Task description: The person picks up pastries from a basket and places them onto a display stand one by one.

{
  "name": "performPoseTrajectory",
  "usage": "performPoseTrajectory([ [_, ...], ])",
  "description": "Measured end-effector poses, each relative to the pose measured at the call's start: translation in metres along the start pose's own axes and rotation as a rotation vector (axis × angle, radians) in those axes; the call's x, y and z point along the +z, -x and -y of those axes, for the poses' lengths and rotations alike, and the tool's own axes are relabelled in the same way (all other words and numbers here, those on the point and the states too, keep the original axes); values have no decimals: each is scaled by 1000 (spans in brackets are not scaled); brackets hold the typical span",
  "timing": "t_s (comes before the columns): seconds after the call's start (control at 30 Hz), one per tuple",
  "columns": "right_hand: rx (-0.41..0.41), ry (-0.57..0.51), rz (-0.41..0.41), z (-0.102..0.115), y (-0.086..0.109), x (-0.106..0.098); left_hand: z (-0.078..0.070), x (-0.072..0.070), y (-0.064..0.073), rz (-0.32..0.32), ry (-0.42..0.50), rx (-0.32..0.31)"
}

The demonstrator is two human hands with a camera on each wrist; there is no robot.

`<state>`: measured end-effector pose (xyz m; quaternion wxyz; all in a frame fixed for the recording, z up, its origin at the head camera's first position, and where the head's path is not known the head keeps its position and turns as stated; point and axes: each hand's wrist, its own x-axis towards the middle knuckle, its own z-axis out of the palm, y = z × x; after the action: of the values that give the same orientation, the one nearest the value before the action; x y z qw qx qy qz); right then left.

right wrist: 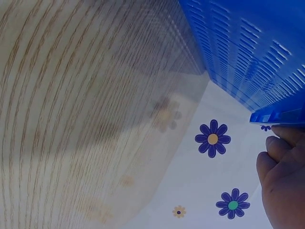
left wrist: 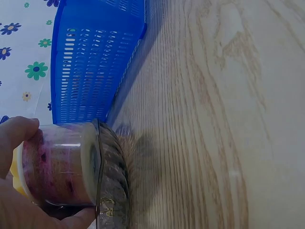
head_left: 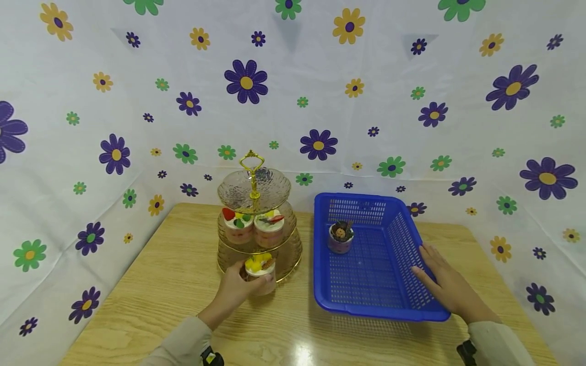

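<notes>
My left hand (head_left: 238, 284) grips a clear dessert cup (head_left: 262, 277) with yellow fruit on top, thumb and fingers around its side. In the left wrist view the layered cup (left wrist: 62, 162) has its base right at the wavy edge of a glass tier (left wrist: 114, 176). The gold-trimmed three-tier stand (head_left: 254, 190) rises behind it. Two fruit-topped cups, one with a strawberry (head_left: 238, 229) and one with a red slice (head_left: 269, 231), sit on the middle tier. My right hand (head_left: 446, 279) holds the right rim of a blue plastic basket (head_left: 384, 312), fingers curled at the rim (right wrist: 279, 118).
Inside the basket, toward its left side, stands a cup with a dark topping and a round cookie (head_left: 340, 238). The stand is left of the basket on a wooden table (head_left: 169, 284). A white flower-print cloth (head_left: 293, 112) hangs behind and at both sides.
</notes>
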<state>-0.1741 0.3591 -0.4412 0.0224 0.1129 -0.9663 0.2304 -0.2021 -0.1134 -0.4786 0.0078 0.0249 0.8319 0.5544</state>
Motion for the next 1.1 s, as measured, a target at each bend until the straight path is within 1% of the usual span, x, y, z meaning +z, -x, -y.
performPoseTrajectory([
  [0.2, 8, -7, 3, 1, 0, 0, 1, 0, -5, -10, -2, 11],
  [0.4, 10, -3, 2, 1, 0, 1, 7, 2, -9, -29, 4, 4],
  [0.57, -5, 1, -10, 0, 0, 1, 10, 5, -14, -70, -15, -2],
  [0.7, -9, 5, -13, 0, 0, 0, 9, 8, -16, -102, -11, 8],
  [0.8, -9, 5, -16, -1, 0, 0, 9, 10, -18, -120, -18, 29],
  [1.03, -11, 6, -21, 0, 0, 1, 13, 14, -22, -148, 18, 57],
  [1.1, -14, 3, -24, 1, 0, 0, 15, 15, -23, -153, 8, 65],
])
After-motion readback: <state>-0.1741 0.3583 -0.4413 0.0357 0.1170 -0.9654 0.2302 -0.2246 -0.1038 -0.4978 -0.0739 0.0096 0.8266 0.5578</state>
